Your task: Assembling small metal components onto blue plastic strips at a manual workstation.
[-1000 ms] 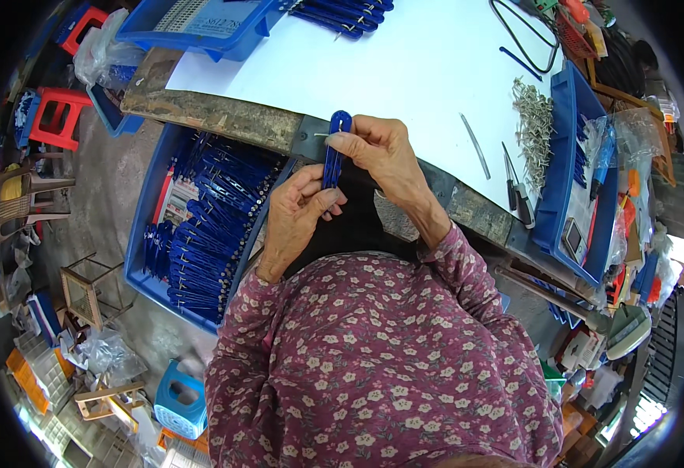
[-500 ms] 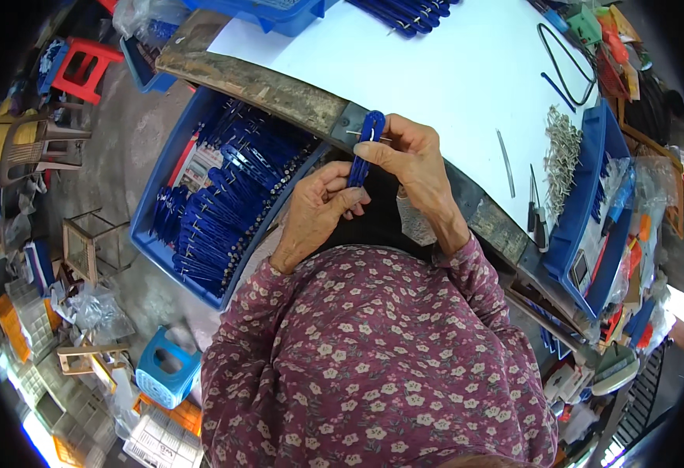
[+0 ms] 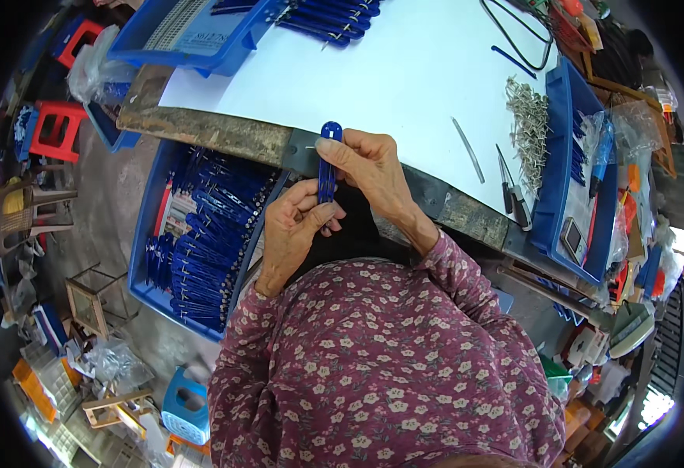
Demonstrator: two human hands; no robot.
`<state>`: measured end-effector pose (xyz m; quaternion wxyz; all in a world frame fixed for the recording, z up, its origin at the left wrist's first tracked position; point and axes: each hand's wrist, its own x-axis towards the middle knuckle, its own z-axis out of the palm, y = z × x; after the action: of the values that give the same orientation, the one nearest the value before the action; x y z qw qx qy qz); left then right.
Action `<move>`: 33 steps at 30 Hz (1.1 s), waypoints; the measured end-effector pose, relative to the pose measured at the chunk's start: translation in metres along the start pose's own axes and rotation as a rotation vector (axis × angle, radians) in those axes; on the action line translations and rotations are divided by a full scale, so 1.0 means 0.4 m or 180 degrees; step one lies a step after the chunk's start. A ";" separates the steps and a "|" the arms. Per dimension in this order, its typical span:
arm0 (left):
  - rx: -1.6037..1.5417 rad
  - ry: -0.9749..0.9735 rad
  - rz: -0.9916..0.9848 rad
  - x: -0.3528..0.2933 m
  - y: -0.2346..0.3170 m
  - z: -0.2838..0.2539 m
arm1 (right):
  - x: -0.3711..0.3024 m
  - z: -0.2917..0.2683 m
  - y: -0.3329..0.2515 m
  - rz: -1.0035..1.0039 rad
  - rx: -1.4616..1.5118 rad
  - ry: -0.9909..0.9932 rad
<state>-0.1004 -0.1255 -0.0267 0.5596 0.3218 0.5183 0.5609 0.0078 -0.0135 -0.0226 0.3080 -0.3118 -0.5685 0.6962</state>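
Observation:
A slim, glossy blue piece [image 3: 331, 131] with a rounded top stands nearly upright between my hands, at the table's near edge. A thin metal pin pokes out of its left side. My left hand [image 3: 295, 226] is closed round the lower end, thumb in front. Higher up, my right hand [image 3: 369, 168] pinches it between thumb and fingers. Its lowest part is hidden by my left fingers. Many similar blue pieces with metal pins fill a blue crate [image 3: 143, 290] to the left of my hands.
On the white tabletop [image 3: 388, 86] lie a row of blue pieces [image 3: 330, 22], a heap of small metal parts [image 3: 527, 125], a thin metal rod [image 3: 468, 150] and dark-handled tools [image 3: 516, 201]. Blue trays stand at far left [image 3: 194, 58] and right [image 3: 548, 226]. A blue stool [image 3: 186, 405] is on the floor.
The view has shifted, so the table and crate sit differently in it. The blue piece has turned a little and its rounded front faces me more. Both hands still hold it.

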 end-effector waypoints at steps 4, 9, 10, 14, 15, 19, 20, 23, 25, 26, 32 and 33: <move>0.0010 -0.0079 0.0060 0.013 -0.002 0.002 | 0.001 -0.004 -0.011 -0.0057 -0.0114 0.0132; 0.0147 -0.0131 0.0090 0.031 0.006 0.007 | 0.000 -0.017 -0.028 -0.0259 -0.0114 0.0278; 0.0164 -0.0156 0.0091 0.034 0.011 0.008 | 0.000 -0.021 -0.033 -0.0383 -0.0118 0.0244; 0.0307 -0.0278 0.0036 0.060 0.027 0.027 | 0.013 -0.049 -0.022 -0.0781 0.0231 0.0413; 0.0337 -0.0317 0.0027 0.066 0.031 0.031 | 0.017 -0.059 -0.019 -0.0816 0.0187 0.0404; 0.0322 -0.0456 0.0046 0.087 0.045 0.053 | 0.018 -0.085 -0.035 -0.0579 -0.0137 0.0463; 0.0334 -0.0437 0.0075 0.091 0.048 0.057 | 0.020 -0.089 -0.032 -0.0588 -0.0132 0.0488; 0.0379 -0.0485 0.0116 0.108 0.050 0.066 | 0.022 -0.103 -0.025 -0.0537 -0.0042 0.0546; 0.0413 -0.0526 0.0127 0.119 0.052 0.067 | 0.022 -0.111 -0.031 -0.0620 0.0013 0.0544; 0.0403 -0.0498 0.0098 0.124 0.055 0.068 | 0.026 -0.103 -0.034 -0.0622 0.0014 0.0552; 0.0452 -0.0462 0.0046 0.140 0.059 0.063 | 0.037 -0.100 -0.040 -0.0935 0.0266 0.0790; 0.0484 -0.0455 0.0026 0.140 0.061 0.061 | 0.036 -0.104 -0.051 -0.0779 0.0184 0.0689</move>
<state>-0.0939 -0.0622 -0.0099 0.5669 0.4047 0.5168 0.4978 0.0331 0.0260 -0.0105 0.4588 -0.3044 -0.5455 0.6319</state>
